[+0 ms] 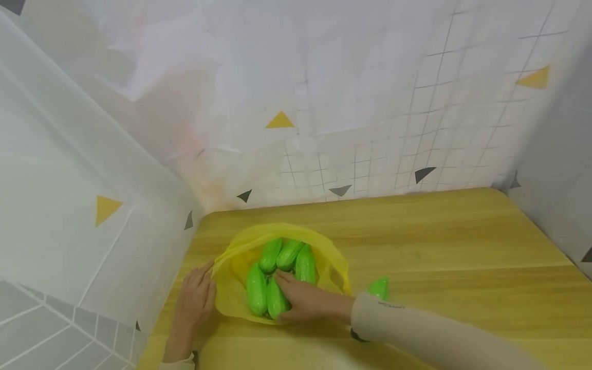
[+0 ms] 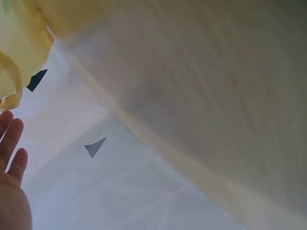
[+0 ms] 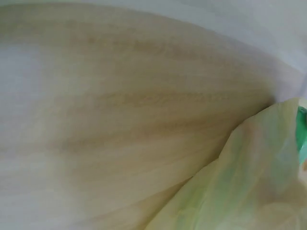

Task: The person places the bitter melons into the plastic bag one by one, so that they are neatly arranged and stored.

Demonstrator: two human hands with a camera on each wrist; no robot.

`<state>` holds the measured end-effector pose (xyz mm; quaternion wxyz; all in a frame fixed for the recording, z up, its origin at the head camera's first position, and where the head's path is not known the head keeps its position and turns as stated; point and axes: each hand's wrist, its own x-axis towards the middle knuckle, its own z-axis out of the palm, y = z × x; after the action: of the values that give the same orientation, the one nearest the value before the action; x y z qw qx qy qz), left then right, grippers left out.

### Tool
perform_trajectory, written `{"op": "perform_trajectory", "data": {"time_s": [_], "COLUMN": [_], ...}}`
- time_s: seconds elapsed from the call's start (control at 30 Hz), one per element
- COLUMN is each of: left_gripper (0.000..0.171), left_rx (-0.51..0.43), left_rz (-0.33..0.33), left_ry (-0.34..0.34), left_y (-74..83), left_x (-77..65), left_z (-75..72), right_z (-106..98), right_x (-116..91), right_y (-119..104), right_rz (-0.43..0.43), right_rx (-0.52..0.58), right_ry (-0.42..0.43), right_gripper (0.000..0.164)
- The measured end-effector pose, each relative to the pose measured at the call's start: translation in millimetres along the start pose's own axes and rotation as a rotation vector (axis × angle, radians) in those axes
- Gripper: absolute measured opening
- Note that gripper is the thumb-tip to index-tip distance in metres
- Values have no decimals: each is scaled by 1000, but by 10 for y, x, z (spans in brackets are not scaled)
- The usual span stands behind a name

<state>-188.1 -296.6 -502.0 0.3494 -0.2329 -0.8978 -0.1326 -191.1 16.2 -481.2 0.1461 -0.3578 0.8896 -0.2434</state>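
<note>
A yellow plastic bag [image 1: 330, 252] stands with its mouth open on the wooden table. Several shiny, bright green oblong vegetables [image 1: 256, 290] lie inside it. My left hand [image 1: 191, 298] holds the bag's left rim; in the left wrist view its fingers [image 2: 17, 163] reach up to the bag's edge. Inside the mouth, my right hand [image 1: 307, 298] grips the front green vegetable [image 1: 276, 300], fingers at its far end and thumb at its near end. From the right wrist, the bag's side [image 3: 240, 177] hides most of that hand.
Another green vegetable [image 1: 380, 288] lies on the table right of the bag, partly hidden behind my right sleeve [image 1: 407, 324]. The wooden table [image 1: 439, 246] meets a papered wall [image 1: 370, 103] at the back and sides.
</note>
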Motion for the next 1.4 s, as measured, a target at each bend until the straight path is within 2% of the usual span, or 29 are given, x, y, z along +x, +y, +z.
{"op": "perform_trajectory", "data": {"time_s": [0.3,0.8,1.17,1.4], "left_gripper": [21,18,17,31], "left_rx": [-6,-6,8,5], "left_rz": [-24,24,-18,-16], "left_ry": [-37,29,-17,-18], "left_y": [-11,-46,-48,-50], "left_x": [-6,-18,-40,-31], "left_z": [-15,38,26,25], "right_z": [79,128,144,134], "right_x": [64,62,36,12], "right_y": [-16,-62,-75,-80], "right_rz": [-9,-5,10,7], "right_rx": [-83,-87,-81,-47], "right_ry": [77,112,137,142], "right_gripper": [97,98,104,100]}}
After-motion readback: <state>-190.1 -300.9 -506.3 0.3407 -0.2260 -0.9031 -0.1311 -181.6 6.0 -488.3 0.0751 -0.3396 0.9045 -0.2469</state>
